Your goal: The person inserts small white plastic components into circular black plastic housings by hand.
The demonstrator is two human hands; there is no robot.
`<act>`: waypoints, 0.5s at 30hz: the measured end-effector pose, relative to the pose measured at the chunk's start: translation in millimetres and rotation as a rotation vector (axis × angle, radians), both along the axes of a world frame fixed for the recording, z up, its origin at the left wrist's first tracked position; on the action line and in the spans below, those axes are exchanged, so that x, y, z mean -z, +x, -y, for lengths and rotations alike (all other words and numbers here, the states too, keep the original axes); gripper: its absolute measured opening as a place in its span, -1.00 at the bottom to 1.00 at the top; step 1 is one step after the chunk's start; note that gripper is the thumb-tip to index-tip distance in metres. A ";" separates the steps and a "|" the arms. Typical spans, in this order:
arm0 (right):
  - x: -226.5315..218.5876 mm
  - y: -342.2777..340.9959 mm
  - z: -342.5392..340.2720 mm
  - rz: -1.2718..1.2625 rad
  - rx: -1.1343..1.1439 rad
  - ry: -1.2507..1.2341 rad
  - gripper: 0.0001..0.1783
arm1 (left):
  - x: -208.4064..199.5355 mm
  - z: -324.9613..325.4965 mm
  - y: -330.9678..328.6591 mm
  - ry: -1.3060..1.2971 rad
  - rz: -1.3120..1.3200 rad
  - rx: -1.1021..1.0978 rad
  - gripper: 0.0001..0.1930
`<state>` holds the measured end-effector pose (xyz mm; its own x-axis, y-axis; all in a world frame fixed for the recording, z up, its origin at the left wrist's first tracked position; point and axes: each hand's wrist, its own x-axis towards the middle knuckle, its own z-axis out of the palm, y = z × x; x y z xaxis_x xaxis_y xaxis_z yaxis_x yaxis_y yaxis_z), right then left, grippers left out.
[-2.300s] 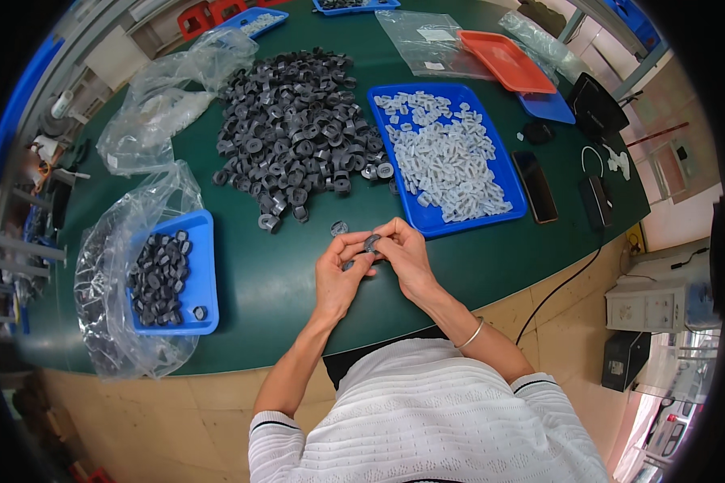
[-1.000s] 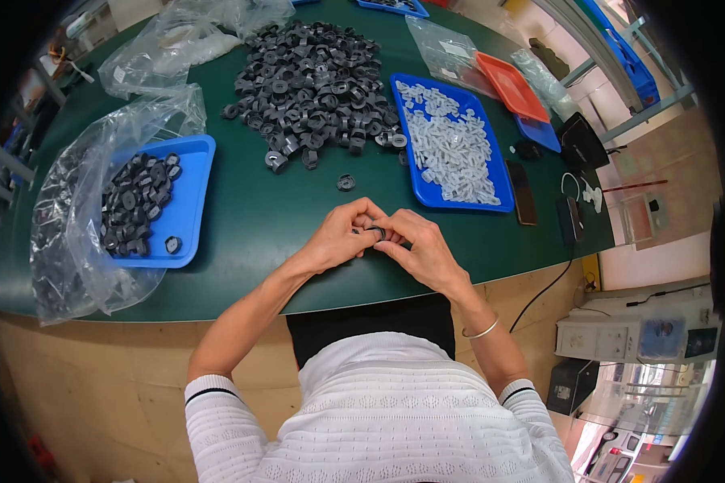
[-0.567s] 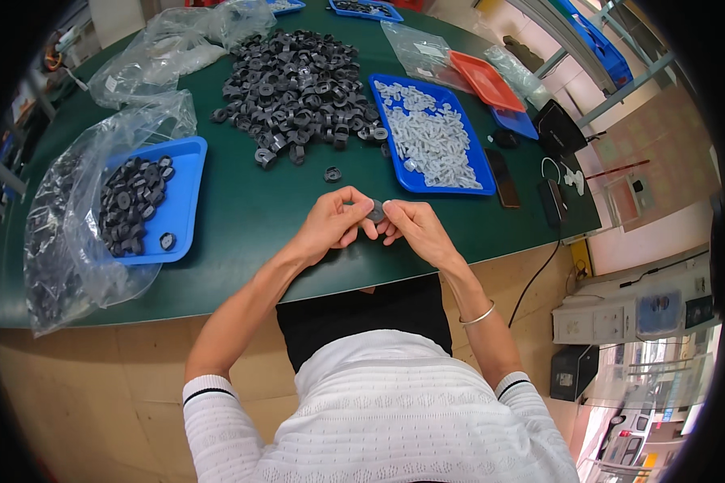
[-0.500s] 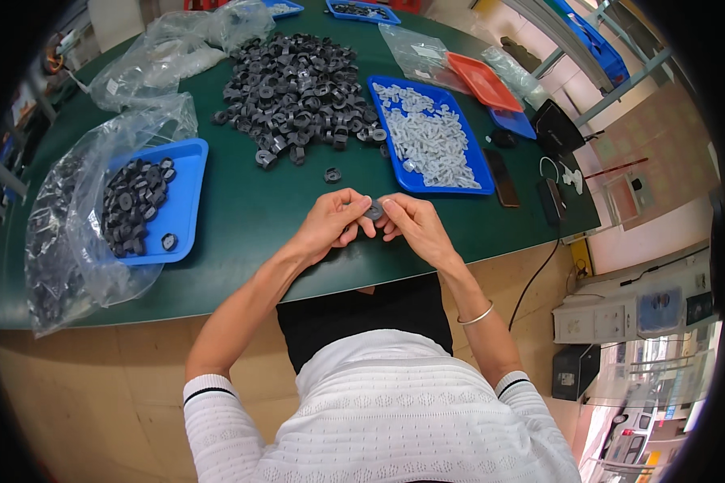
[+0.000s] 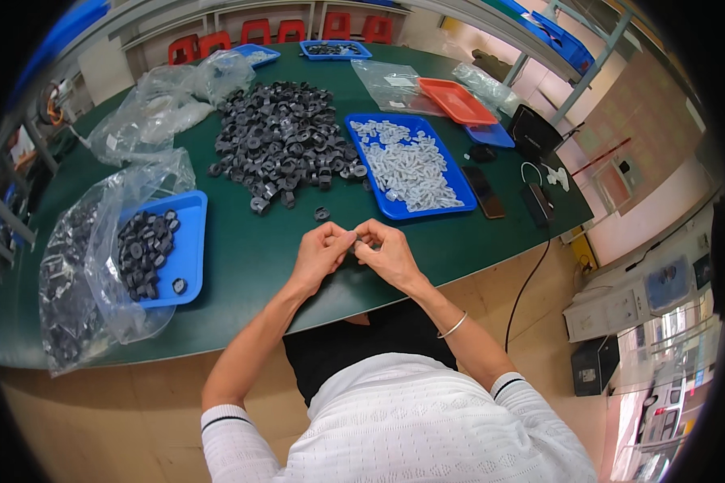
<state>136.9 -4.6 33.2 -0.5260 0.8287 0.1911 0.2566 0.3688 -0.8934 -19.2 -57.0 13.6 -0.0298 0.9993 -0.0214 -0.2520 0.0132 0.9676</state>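
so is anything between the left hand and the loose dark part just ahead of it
Nothing visible: only green table lies between the left hand and the loose part. That hand and the right hand pinch a small part, mostly hidden.

a dark part [image 5: 357, 241] sits mostly hidden between the hands [image 5: 387, 256].

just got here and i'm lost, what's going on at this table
A person in a white knit top pinches a small dark grey part between the left hand and the right hand, above the green table; the part is mostly hidden. Beyond lies a heap of dark grey, ring-like parts, one loose part nearer the hands. To the right, a blue rectangular tray holds small whitish pieces; to the left, a clear plastic bag partly covers another blue tray of dark parts.
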 end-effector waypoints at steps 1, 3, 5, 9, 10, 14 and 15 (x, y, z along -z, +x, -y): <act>-0.9 4.2 -1.7 -0.068 -0.079 -0.187 -0.81 | -0.7 0.7 -7.3 -0.051 0.087 -0.003 -0.80; -19.9 16.5 -13.6 -0.099 -0.051 -0.193 -0.81 | -8.9 2.3 -22.4 -0.084 0.323 -0.007 -0.83; -28.0 42.9 -44.0 -0.066 0.039 -0.108 -0.79 | -16.7 -1.0 -26.7 -0.065 0.473 -0.028 -0.80; -24.6 64.6 -94.2 0.245 0.108 0.377 -0.81 | -19.7 -9.2 -32.6 -0.124 0.411 -0.149 -0.76; -20.6 63.1 -100.4 0.235 0.106 0.369 -0.81 | -15.0 -11.9 -37.4 -0.130 0.401 -0.154 -0.76; -11.6 47.0 -112.8 0.471 0.090 0.637 -0.85 | 11.1 -21.8 -50.1 -0.092 -0.141 -0.361 -0.85; -7.0 41.4 -114.6 0.466 0.076 0.697 -0.89 | 13.9 -21.6 -48.7 -0.002 -0.361 -0.462 -0.87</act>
<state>178.3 110.0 40.2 -0.6256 0.6376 0.4495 0.5887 0.7639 -0.2642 -67.9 -35.3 -0.3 -0.4686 0.8807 0.0690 0.1139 -0.0172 0.9933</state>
